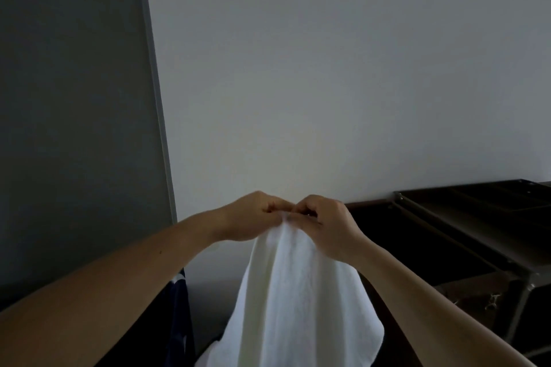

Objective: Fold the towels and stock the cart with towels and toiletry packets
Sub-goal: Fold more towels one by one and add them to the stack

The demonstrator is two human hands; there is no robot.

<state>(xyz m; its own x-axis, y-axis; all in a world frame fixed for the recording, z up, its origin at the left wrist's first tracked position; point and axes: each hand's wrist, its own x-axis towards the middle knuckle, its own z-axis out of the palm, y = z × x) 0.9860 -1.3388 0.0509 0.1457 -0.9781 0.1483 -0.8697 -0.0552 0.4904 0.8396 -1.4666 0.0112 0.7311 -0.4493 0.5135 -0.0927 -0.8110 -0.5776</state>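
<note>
You have a white towel (286,295) held up in front of you at the middle of the view, hanging down from a single pinched peak and spreading wider as it falls, its lower folds running off the bottom edge. Both of your hands meet at that peak: your left hand (253,216) comes in from the left with its fingers curled and closed on the top edge of the cloth, and your right hand (328,223) comes in from the right, likewise closed on the same edge, so that the knuckles of the two hands are touching or very nearly so. Your bare forearms run back toward you from each lower corner. Behind the towel, to the right, stands the cart (489,235), a dark metal frame whose top tray sits against the wall; its divided compartments are too dark to make out what, if anything, lies in them. Lower left, just beside your left forearm, a strip of dark blue fabric (179,307) hangs down, partly hidden. A pale plain wall (328,68) fills most of the background, and a grey-green panel (74,113) with a light edge stands at the left.
</note>
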